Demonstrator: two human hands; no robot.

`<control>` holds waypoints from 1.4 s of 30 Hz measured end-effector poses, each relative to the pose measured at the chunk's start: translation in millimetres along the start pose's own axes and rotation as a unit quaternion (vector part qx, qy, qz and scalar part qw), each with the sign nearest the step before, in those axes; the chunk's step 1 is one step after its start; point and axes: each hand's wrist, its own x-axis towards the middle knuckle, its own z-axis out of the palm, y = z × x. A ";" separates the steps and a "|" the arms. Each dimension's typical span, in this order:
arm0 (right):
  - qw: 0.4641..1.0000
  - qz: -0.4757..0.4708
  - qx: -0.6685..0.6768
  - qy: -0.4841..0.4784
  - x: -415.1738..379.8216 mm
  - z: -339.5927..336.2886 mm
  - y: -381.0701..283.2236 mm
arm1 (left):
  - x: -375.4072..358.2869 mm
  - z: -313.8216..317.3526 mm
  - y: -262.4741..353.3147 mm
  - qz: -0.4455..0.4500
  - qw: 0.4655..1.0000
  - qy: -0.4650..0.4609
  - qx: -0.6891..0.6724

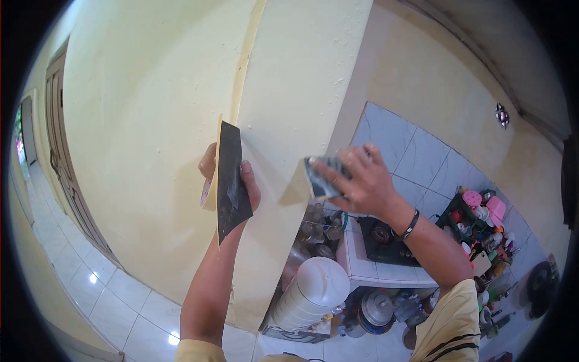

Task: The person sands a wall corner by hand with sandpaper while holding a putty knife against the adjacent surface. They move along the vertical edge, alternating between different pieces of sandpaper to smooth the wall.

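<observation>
My left hand (251, 186) is closed around a curved sheet of black sandpaper (230, 172) with a yellowish back. The thumb lies on the dark face and the other fingers are behind the sheet. A pale smear of dust marks its lower half. In my right hand (367, 181), slightly blurred, is a smaller dark piece of sandpaper (319, 181), dusted white and pinched under the fingers. It sits close to the edge of the cream wall (283, 72), which has small bumps on its surface. A dark band circles the right wrist.
Below right stand a tall white container (322, 283), a tiled counter with a black stove (386, 241), and a metal pot (377, 308) underneath. A crowded dish rack (467, 214) is further right. A wooden door (63, 145) and tiled floor (145, 308) lie left.
</observation>
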 end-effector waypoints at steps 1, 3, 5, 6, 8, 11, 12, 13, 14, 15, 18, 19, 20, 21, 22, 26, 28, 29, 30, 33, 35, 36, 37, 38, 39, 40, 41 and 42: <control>1.000 -0.016 0.001 -0.010 -3.4 3.6 -3.1 | 0.5 0.3 0.4 -0.002 1.000 -0.001 -0.003; 1.000 -0.015 -0.006 -0.011 -0.9 1.2 1.1 | 0.8 -0.5 -0.9 -0.005 1.000 -0.010 -0.005; 1.000 0.006 -0.010 -0.003 2.8 -1.9 6.3 | 0.0 -2.1 -2.8 -0.006 1.000 -0.029 -0.003; 1.000 0.026 -0.010 0.006 7.1 -4.6 10.3 | 1.2 -1.6 -1.2 -0.004 1.000 -0.022 -0.002; 0.999 0.042 -0.006 0.012 9.9 -4.9 11.5 | 4.6 -2.3 3.0 0.001 1.000 -0.009 -0.001; 1.000 0.025 -0.004 0.008 6.8 1.4 6.1 | 3.6 -2.7 2.1 -0.010 1.000 -0.011 -0.002; 1.000 0.014 -0.007 0.007 6.0 2.2 4.2 | 2.2 -1.3 0.3 -0.007 1.000 -0.008 0.001; 1.000 0.004 -0.010 0.006 5.5 1.9 6.2 | 0.7 1.9 -1.3 -0.005 1.000 -0.006 0.003; 1.000 0.013 -0.014 0.011 6.9 1.1 8.0 | -0.5 2.1 -2.8 -0.002 1.000 -0.004 0.005; 0.999 0.021 -0.018 0.016 8.2 0.1 9.6 | -0.3 0.0 -2.6 -0.007 1.000 -0.019 0.010; 0.998 0.053 -0.018 0.033 14.2 -6.6 16.4 | -0.5 -3.8 -1.3 -0.016 0.999 -0.040 0.018; 0.997 0.066 -0.017 0.040 18.5 -10.7 19.7 | -0.9 -2.1 -1.8 -0.015 0.999 -0.032 0.017; 0.996 0.079 -0.003 0.042 24.8 -15.9 24.5 | -1.2 0.0 -2.2 -0.014 0.999 -0.024 0.015; 0.995 0.091 0.011 0.045 33.4 -22.3 30.1 | -2.0 1.9 -3.2 -0.015 1.000 -0.015 0.017; 0.993 0.104 0.026 0.048 42.3 -28.1 36.2 | -3.0 3.7 -4.2 -0.015 1.000 -0.007 0.019; 0.985 0.154 0.066 0.047 78.4 -46.1 67.2 | -3.8 1.2 -1.7 -0.039 0.999 -0.022 0.007; 0.980 0.174 0.096 0.028 94.3 -59.3 89.1 | -1.2 -1.8 -1.2 -0.033 0.999 -0.035 0.011; 0.974 0.202 0.102 0.006 100.7 -65.8 100.3 | -0.1 -2.7 -1.3 -0.030 0.999 -0.042 0.012; 0.975 0.202 0.097 0.011 103.8 -67.7 110.9 | -1.4 -1.9 -2.3 -0.027 0.999 -0.035 0.019; 0.977 0.202 0.069 0.006 111.8 -72.8 130.9 | -4.0 1.9 -4.8 -0.023 0.999 -0.019 0.029; 0.978 0.203 0.035 -0.024 115.6 -77.4 134.4 | -4.0 2.8 -3.9 -0.024 0.999 -0.015 0.023; 0.977 0.209 0.020 -0.037 117.0 -79.8 131.4 | -4.3 3.1 -4.6 -0.019 1.000 -0.012 0.022; 0.975 0.215 0.006 -0.050 118.7 -82.5 125.9 | -4.8 3.9 -5.9 -0.015 1.000 -0.010 0.020; 0.973 0.221 -0.009 -0.064 119.6 -85.2 120.8 | -5.4 4.9 -7.3 -0.012 1.000 -0.007 0.018; 0.973 0.219 -0.016 -0.073 119.7 -88.0 116.8 | -5.8 6.2 -8.6 -0.008 1.000 -0.004 0.017; 0.973 0.216 -0.023 -0.083 119.5 -90.6 112.9 | -6.2 7.1 -9.5 -0.005 1.000 0.000 0.015; 0.972 0.213 -0.030 -0.092 119.4 -91.8 111.1 | -6.4 7.4 -9.7 -0.001 1.000 0.004 0.014; 0.975 0.212 -0.016 -0.067 118.5 -91.3 112.6 | -6.8 6.6 -8.6 -0.012 1.000 -0.003 0.019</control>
